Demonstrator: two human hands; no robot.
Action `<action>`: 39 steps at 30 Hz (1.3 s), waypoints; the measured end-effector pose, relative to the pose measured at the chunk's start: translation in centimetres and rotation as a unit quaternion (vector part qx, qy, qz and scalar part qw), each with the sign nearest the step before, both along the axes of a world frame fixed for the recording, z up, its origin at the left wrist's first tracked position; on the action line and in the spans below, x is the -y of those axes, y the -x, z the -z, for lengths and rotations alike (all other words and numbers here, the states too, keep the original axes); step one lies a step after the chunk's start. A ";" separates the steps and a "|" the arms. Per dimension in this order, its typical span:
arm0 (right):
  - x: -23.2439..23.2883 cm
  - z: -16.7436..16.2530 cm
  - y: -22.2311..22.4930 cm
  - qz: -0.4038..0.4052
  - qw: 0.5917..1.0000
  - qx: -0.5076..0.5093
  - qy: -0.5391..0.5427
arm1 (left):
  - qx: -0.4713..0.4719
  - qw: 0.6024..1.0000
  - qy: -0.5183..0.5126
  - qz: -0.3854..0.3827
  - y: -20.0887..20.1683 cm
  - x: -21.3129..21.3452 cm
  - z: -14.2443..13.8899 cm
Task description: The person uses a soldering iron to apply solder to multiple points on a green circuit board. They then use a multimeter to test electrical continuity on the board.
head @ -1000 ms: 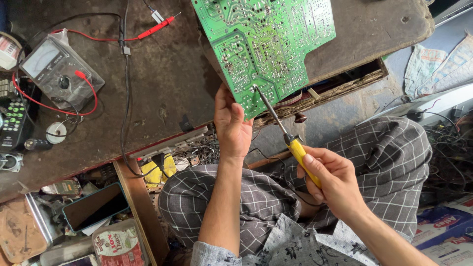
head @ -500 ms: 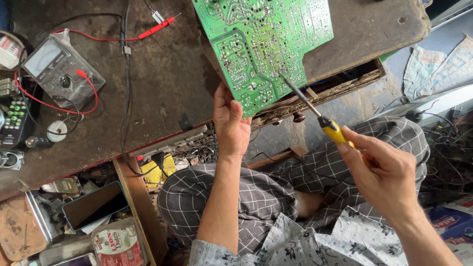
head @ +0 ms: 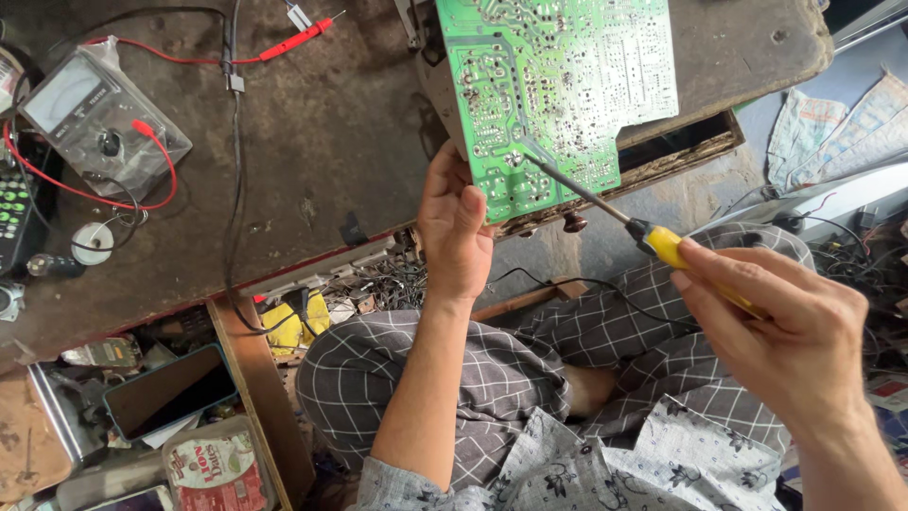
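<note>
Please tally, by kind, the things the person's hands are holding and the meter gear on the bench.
Green circuit boards: 1, gripped by the left hand
Yellow-handled soldering irons: 1, in the right hand
Analog multimeters: 1
Red test probes: 1
Total: 4

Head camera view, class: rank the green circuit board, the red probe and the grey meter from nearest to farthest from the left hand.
1. Green circuit board: gripped by the left hand at its lower edge.
2. Red probe: up-left on the workbench.
3. Grey meter: far left.
</note>
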State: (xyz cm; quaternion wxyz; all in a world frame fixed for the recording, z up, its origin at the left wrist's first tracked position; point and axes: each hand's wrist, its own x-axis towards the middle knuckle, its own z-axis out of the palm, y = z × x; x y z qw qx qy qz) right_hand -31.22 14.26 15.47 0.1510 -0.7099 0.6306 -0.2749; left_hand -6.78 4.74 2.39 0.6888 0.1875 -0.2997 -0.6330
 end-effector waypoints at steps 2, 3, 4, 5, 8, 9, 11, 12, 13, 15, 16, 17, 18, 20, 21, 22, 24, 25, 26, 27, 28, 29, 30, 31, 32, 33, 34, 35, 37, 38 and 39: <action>-0.2 -0.5 0.0 -0.002 1.000 0.004 0.010 | -0.002 1.000 0.002 0.004 -0.1 0.0 0.0; -0.3 -0.7 0.0 0.000 1.000 0.003 0.007 | -0.002 1.000 0.002 0.003 0.0 0.0 0.0; -0.3 -0.8 -0.1 0.001 1.000 0.001 0.003 | -0.003 1.000 0.002 0.002 0.0 0.0 0.0; -0.3 -0.9 -0.2 0.003 1.000 0.000 0.000 | -0.003 1.000 0.003 0.002 0.0 0.0 0.0; 0.1 -0.9 -0.3 0.006 1.000 0.007 -0.013 | 0.002 1.000 0.006 -0.001 0.0 -0.1 -0.1; 0.2 -1.0 -0.4 0.004 1.000 0.004 -0.010 | 0.001 1.000 0.008 0.000 0.0 -0.1 -0.1; 0.5 -1.1 -0.5 0.002 1.000 -0.001 -0.005 | -0.001 1.000 0.009 0.002 0.0 -0.1 -0.1; 0.6 -1.3 -0.6 -0.001 1.000 -0.001 -0.007 | -0.002 1.000 0.008 0.004 0.0 -0.1 0.0; 0.7 -1.5 -0.6 -0.004 1.000 -0.001 -0.010 | -0.004 1.000 0.007 0.005 0.0 -0.1 0.1; 1.0 -1.8 -0.8 -0.001 1.000 -0.007 -0.019 | -0.007 1.000 0.009 0.007 0.0 -0.1 0.3; 1.1 -1.9 -0.8 0.005 1.000 -0.012 -0.025 | -0.010 1.000 0.011 0.008 0.0 -0.1 0.4; 1.1 -2.1 -0.9 0.011 0.999 -0.018 -0.033 | -0.012 1.000 0.014 0.009 -0.1 -0.1 0.5; 1.0 -2.2 -1.0 0.009 0.999 -0.040 -0.023 | -0.012 1.000 0.014 0.008 -0.1 -0.1 0.7; 0.8 -2.2 -1.2 0.005 0.996 -0.083 -0.004 | -0.012 1.000 0.014 0.005 -0.1 -0.1 0.9; 0.7 -2.0 -1.2 0.002 0.996 -0.094 -0.003 | -0.022 1.000 0.012 0.012 0.0 -0.1 1.0; 0.6 -1.8 -1.3 -0.001 0.995 -0.103 -0.002 | -0.032 0.999 0.009 0.019 0.0 -0.1 1.1; 0.6 -1.2 -1.3 -0.005 0.992 -0.123 0.002 | -0.037 0.999 0.005 0.025 0.0 0.0 1.2; 0.6 -0.9 -1.2 -0.007 0.991 -0.134 0.003 | -0.033 0.999 0.002 0.024 0.0 0.1 1.2; 0.5 -0.7 -1.2 -0.008 0.989 -0.144 0.004 | -0.028 0.999 -0.001 0.023 0.0 0.1 1.2; 0.3 -0.5 -1.1 -0.008 0.989 -0.148 0.004 | -0.030 0.999 -0.003 0.023 0.0 0.0 1.2; 0.2 -0.3 -1.0 -0.007 0.988 -0.153 0.004 | -0.031 0.999 -0.005 0.022 0.0 0.0 1.3; 0.1 -0.2 -1.0 -0.006 0.988 -0.157 0.005 | -0.033 0.999 -0.007 0.022 0.0 0.0 1.3; 0.1 -0.1 -0.9 -0.008 0.988 -0.157 0.004 | -0.033 0.999 -0.006 0.022 0.0 -0.1 1.4; 0.1 0.0 -0.8 -0.010 0.988 -0.156 0.004 | -0.033 0.999 -0.004 0.022 0.0 -0.2 1.5; 0.2 0.1 -0.7 -0.012 0.988 -0.156 0.004 | -0.033 0.999 -0.002 0.023 0.0 -0.1 1.6; 0.2 0.1 -0.7 -0.009 0.988 -0.154 0.000 | -0.033 0.999 0.001 0.023 0.0 -0.1 1.7; 0.2 0.1 -0.7 -0.006 0.988 -0.152 -0.004 | -0.032 0.999 0.004 0.023 0.0 -0.1 1.8; 0.3 0.1 -0.8 -0.003 0.989 -0.150 -0.008 | -0.031 0.999 0.006 0.023 0.0 -0.1 1.9; 0.3 0.0 -0.8 0.000 0.990 -0.142 -0.001 | -0.028 0.999 0.003 0.021 0.0 -0.1 2.0; 0.4 -0.1 -0.9 0.002 0.990 -0.138 0.002 | -0.027 0.999 0.001 0.020 0.0 -0.1 2.0; 0.4 -0.1 -0.9 0.001 0.991 -0.133 0.007 | -0.030 0.999 0.002 0.022 0.0 -0.1 1.9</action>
